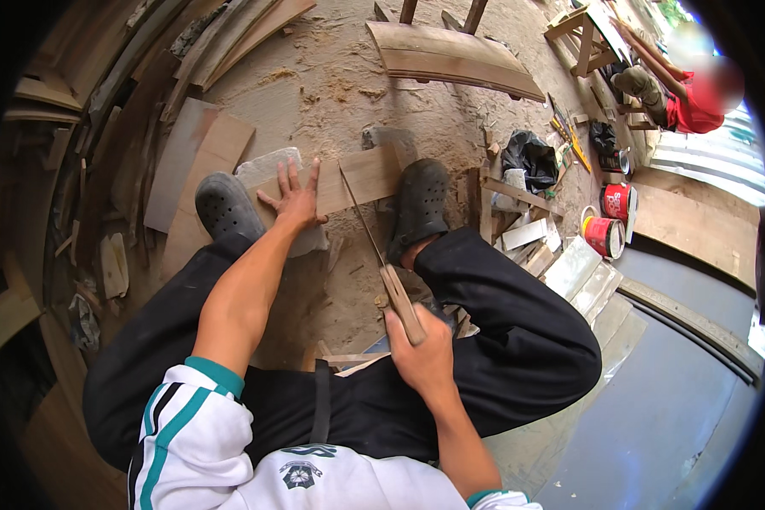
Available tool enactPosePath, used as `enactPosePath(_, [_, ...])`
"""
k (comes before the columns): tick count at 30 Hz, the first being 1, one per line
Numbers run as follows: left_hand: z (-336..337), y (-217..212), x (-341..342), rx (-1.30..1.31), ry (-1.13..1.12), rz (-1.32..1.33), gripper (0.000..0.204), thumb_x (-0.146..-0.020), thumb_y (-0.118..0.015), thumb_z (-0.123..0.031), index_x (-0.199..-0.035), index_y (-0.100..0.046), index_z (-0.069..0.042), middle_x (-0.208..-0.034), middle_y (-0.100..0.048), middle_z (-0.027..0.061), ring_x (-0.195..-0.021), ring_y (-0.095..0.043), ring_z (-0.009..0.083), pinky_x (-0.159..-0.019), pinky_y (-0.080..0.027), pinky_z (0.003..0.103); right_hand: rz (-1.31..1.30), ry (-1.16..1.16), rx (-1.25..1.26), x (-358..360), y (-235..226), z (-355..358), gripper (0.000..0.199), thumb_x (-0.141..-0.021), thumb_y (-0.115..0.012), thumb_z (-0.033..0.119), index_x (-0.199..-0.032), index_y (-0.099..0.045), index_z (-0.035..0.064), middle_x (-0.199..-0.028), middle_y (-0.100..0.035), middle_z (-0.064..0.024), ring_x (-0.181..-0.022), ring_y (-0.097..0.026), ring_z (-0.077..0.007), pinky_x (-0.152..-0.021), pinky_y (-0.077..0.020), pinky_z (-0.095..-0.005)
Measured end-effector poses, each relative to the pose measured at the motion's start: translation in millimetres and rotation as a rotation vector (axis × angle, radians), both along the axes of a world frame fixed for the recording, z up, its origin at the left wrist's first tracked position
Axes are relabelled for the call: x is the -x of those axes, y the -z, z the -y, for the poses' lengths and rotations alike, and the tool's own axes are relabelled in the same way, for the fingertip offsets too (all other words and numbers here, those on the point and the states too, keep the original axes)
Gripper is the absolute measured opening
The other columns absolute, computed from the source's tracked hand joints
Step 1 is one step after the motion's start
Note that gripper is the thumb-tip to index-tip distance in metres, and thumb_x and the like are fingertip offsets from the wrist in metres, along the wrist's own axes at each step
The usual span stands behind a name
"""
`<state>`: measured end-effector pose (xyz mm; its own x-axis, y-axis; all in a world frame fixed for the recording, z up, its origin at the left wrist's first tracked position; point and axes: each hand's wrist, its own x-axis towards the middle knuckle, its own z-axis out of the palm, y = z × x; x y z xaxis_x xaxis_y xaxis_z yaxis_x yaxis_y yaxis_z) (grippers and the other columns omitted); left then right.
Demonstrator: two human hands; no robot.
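Note:
A wooden board (361, 174) lies crosswise between my two feet, its left part on a pale stone block (268, 163) and its right part near another block. My left hand (293, 197) rests on the board's left part, fingers spread flat. In my right hand (421, 344) is a handsaw (402, 293), gripped round its wooden handle. The saw's narrow blade runs up and away from me and crosses the board to the right of my left hand. How deep the blade sits in the wood I cannot tell. My right foot, in a dark clog (421, 204), is at the board's right end.
Planks (221, 42) are stacked along the left. A low wooden bench (455, 55) stands ahead. To the right are wood offcuts (527, 234), a black bag (529, 160), red paint cans (603, 235) and a grey panel (646, 408). Another person in red (697, 98) works at the far right.

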<state>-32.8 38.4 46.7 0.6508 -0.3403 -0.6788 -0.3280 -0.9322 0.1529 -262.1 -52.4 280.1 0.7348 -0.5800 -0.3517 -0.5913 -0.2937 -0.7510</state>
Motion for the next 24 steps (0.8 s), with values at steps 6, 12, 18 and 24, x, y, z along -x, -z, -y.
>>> enactPosePath(6, [0, 3, 4, -0.016, 0.018, 0.035, 0.13, -0.067, -0.088, -0.042, -0.155, 0.008, -0.039, -0.163, 0.016, 0.0166, -0.149, 0.015, 0.0415, -0.099, -0.011, 0.085, -0.084, -0.023, -0.049, -8, -12, -7, 0.027, -0.089, -0.067, 0.016, -0.072, -0.055, -0.0014, -0.06, -0.056, -0.0176, -0.051, -0.054, -0.0293, -0.054, -0.043, -0.0391])
enactPosePath(12, [3, 5, 3, 0.02, 0.023, 0.035, 0.131, -0.066, -0.088, -0.043, -0.155, 0.008, -0.04, -0.163, 0.015, 0.0168, -0.149, 0.015, 0.0412, -0.099, -0.01, 0.085, 0.002, 0.007, -0.001, 35, 20, -2, 0.026, -0.088, -0.069, 0.017, -0.073, -0.057, -0.0002, -0.058, -0.056, -0.0159, -0.048, -0.055, -0.0286, -0.05, -0.0422, -0.0368])
enactPosePath(18, [1, 6, 1, 0.016, 0.018, 0.035, 0.132, -0.066, -0.088, -0.043, -0.155, 0.009, -0.039, -0.162, 0.017, 0.0183, -0.148, 0.017, 0.0414, -0.099, -0.009, 0.085, 0.094, -0.023, 0.047, 46, 27, -17, 0.025, -0.089, -0.069, 0.016, -0.073, -0.057, 0.0001, -0.056, -0.056, -0.014, -0.047, -0.056, -0.024, -0.049, -0.0427, -0.0355])
enactPosePath(24, [0, 3, 2, 0.015, 0.026, 0.022, 0.132, -0.067, -0.088, -0.043, -0.156, 0.01, -0.038, -0.162, 0.018, 0.019, -0.148, 0.019, 0.0416, -0.098, -0.01, 0.085, 0.052, 0.041, -0.022, 25, 26, -8, 0.028, -0.089, -0.069, 0.016, -0.071, -0.056, 0.0003, -0.056, -0.055, -0.0141, -0.047, -0.056, -0.0245, -0.049, -0.042, -0.0358])
